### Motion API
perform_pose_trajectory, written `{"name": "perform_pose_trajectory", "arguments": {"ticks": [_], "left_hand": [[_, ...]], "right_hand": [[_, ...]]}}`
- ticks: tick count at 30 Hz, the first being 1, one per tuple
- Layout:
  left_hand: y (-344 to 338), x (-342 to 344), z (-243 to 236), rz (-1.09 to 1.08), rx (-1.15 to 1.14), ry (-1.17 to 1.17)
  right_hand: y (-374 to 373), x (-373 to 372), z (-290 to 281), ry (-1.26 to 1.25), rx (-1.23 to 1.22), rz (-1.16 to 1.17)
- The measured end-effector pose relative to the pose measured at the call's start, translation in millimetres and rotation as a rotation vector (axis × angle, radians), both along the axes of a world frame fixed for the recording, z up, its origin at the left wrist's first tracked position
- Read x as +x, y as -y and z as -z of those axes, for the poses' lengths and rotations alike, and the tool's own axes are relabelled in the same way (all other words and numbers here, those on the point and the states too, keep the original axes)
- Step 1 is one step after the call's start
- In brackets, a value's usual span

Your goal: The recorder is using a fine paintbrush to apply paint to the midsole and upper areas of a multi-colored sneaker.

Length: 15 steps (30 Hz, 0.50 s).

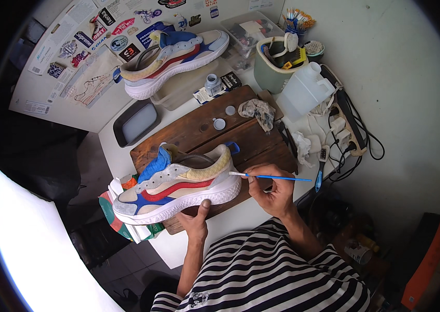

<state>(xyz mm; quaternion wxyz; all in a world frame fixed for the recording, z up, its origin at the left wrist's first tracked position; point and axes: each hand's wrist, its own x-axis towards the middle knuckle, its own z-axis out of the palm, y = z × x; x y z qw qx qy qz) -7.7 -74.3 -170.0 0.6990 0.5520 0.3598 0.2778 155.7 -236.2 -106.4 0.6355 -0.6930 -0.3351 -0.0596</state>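
My left hand (195, 222) grips a sneaker (181, 185) from below, thumb up against its white sole. The shoe is beige and grey with a red stripe, blue panels and a yellowed collar; its toe points left. A coiled spring-like piece shows inside its opening. Pinched in my right hand (274, 190) is a thin blue paintbrush (282, 178), its tip touching or very close to the heel. Beneath lies a dark wooden board (188, 130), holding a small white cap (219, 124) and a crumpled stained cloth (258, 113).
A matching sneaker (175, 62) rests on a clear plastic box (178, 93) at the back. Nearby stand a small open paint jar (213, 85), a dark tray (136, 124), a green bin (273, 65) and a translucent jug (305, 91). A power strip (352, 125) with cables runs along the right.
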Motion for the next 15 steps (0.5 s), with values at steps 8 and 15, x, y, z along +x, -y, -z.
{"name": "perform_pose_trajectory", "arguments": {"ticks": [8,15], "left_hand": [[0,1,0,0.034,0.012,-0.028],[2,3,-7,0.028,0.004,-0.033]], "right_hand": [[-7,-4,-14,-0.007,0.041,-0.142],[-8,-6,-10,-0.097,-0.004,-0.154]]}}
